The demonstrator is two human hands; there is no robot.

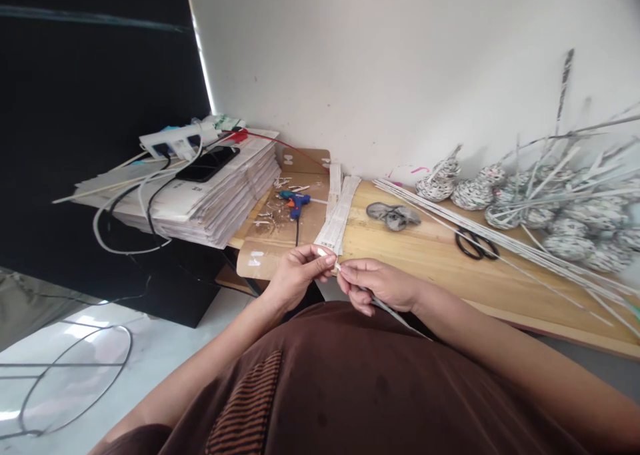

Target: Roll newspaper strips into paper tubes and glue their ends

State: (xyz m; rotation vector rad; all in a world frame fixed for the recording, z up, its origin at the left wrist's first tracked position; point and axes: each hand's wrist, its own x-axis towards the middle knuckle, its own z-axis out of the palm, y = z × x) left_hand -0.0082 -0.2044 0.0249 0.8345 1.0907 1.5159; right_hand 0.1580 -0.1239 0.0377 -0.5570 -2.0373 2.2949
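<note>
Both hands meet just in front of the table's front edge, over my lap. My left hand (301, 273) pinches the white tip of a thin paper stick between thumb and fingers. Close beside it, my right hand (375, 283) grips the same paper stick (397, 316), whose grey length runs out below the palm toward my right forearm. Right behind the hands lie flat printed paper strips (336, 215), overlapping on the table. A blue glue gun (299, 203) rests on a cardboard sheet (315, 231) to the left of the strips.
At left, a tall paper stack (220, 211) carries a phone (207, 164), a power strip (180, 138) and cables. On the wooden table (400, 248) lie a grey bundle (393, 215), black-handled scissors (477, 244), long paper sticks (480, 231) and several woven paper pieces (475, 189).
</note>
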